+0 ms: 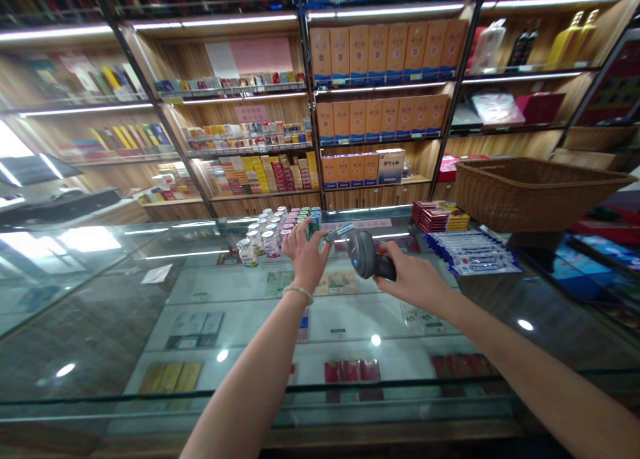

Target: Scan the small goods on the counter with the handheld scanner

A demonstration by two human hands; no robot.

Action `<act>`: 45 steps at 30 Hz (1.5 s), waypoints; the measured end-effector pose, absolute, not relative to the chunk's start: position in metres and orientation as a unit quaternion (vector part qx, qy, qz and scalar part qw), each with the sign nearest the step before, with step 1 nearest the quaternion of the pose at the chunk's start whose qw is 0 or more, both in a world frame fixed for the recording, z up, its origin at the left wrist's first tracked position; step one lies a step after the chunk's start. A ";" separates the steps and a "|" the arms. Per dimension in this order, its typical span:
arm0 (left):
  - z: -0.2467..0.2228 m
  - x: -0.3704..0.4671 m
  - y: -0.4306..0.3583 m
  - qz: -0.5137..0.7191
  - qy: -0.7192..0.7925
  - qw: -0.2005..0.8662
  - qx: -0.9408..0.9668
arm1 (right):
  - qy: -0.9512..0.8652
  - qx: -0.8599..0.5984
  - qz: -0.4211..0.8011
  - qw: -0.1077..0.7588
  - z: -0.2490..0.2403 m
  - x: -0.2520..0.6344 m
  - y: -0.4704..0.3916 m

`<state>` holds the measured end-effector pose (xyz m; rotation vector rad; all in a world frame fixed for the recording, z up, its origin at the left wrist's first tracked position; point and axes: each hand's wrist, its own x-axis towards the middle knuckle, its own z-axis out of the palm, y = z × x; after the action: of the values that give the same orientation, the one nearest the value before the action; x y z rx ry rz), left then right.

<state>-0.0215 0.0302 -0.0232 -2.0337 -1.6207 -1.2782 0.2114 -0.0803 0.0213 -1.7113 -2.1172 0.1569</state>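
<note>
My left hand [306, 254] is above the glass counter [240, 312], its thumb and fingers closed on a narrow green-and-white pack [340, 232], which tilts up to the right. My right hand [411, 276] grips a dark grey handheld barcode scanner [367, 254] by its handle. The scanner's head is just right of the pack, with a small gap between them. A blue light shows on the scanner. Close behind my left hand stand several small white-lidded jars [270, 243] in rows, beside green and pink packs [304, 214].
To the right lie a row of blue-and-white packets [473, 251], a stack of red and yellow boxes [437, 217] and a wicker basket [540, 199]. A paper slip [157, 274] rests on the left glass. Lit shelves with orange boxes [377, 52] line the back wall.
</note>
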 end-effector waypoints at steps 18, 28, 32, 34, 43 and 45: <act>-0.023 -0.024 0.034 -0.448 -0.552 0.113 -0.693 | -0.796 -0.584 -0.069 0.143 -0.008 0.227 -0.047; -0.021 -0.023 0.031 -0.443 -0.555 0.111 -0.696 | -0.798 -0.578 -0.070 0.158 -0.017 0.223 -0.050; -0.023 -0.023 0.032 -0.442 -0.555 0.111 -0.696 | -0.801 -0.573 -0.073 0.158 -0.020 0.222 -0.051; -0.023 -0.024 0.033 -0.443 -0.554 0.110 -0.696 | -0.801 -0.574 -0.073 0.153 -0.021 0.222 -0.052; -0.024 -0.024 0.033 -0.446 -0.554 0.111 -0.694 | -0.800 -0.580 -0.053 0.147 -0.021 0.221 -0.053; -0.024 -0.024 0.033 -0.446 -0.555 0.110 -0.693 | -0.796 -0.584 -0.051 0.148 -0.022 0.221 -0.053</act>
<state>-0.0237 0.0328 -0.0236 -2.0369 -1.6312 -1.3112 0.2206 -0.0526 -0.0218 -1.6803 -2.2897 -0.1477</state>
